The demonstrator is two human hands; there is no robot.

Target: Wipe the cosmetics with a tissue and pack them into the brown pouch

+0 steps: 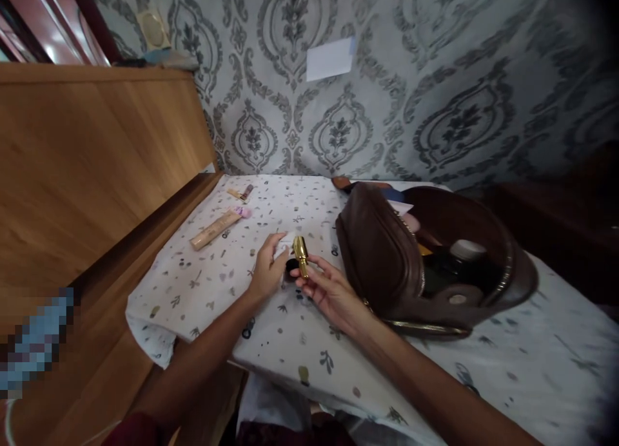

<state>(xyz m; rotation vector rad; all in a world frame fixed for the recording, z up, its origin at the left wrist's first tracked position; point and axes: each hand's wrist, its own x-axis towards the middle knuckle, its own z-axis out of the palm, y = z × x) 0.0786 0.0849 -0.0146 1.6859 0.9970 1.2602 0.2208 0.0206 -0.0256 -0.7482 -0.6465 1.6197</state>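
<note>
Between my two hands is a shiny gold cosmetic tube (300,256), upright and slightly tilted, looking like a lipstick. My right hand (336,298) pinches its lower end between thumb and fingers. Close beside it, my left hand (267,265) is closed round a small white item (285,243), whose kind I cannot make out. A round black piece (291,265) shows between the hands, just below the white item; whether a hand holds it is unclear. Both hands are over the patterned cloth, left of a brown leather handbag (380,246).
The handbag gapes open, with a white-capped dark bottle (467,251) inside. A beige squeeze tube (215,230) and small cosmetics (245,193) lie on the printed tablecloth (203,291). A wooden panel (97,136) borders the left; a patterned wall (290,124) stands behind.
</note>
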